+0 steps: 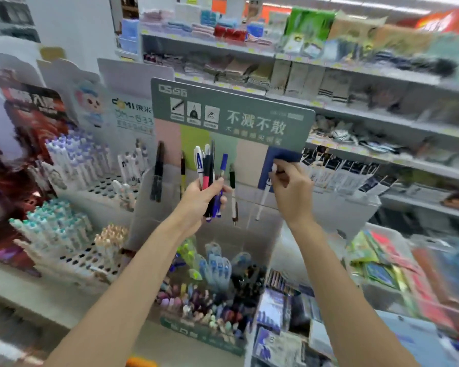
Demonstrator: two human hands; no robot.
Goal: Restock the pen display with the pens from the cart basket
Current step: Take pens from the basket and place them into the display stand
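Note:
My left hand (pixel 200 198) grips a bundle of several pens (pixel 210 176), blue, black, white and pink, held upright in front of the pen display (pixel 231 120). That display has a grey-green header sign and clear compartments backed by pink, green, tan and blue panels. My right hand (pixel 292 192) pinches a white pen (pixel 264 197) by its top and holds it tip down at the blue compartment on the right. A black pen (pixel 157 176), a yellow-black pen (pixel 182 170) and a black-and-white pen (pixel 233 192) stand in other compartments. The cart basket is out of view.
White racks of capped pens (pixel 72 165) fill the left side. Below the display sits a box of small erasers and refills (pixel 210 300). Shelves of socks and packaged goods (pixel 329 83) run behind and to the right. Flat stationery packs (pixel 387 263) lie at lower right.

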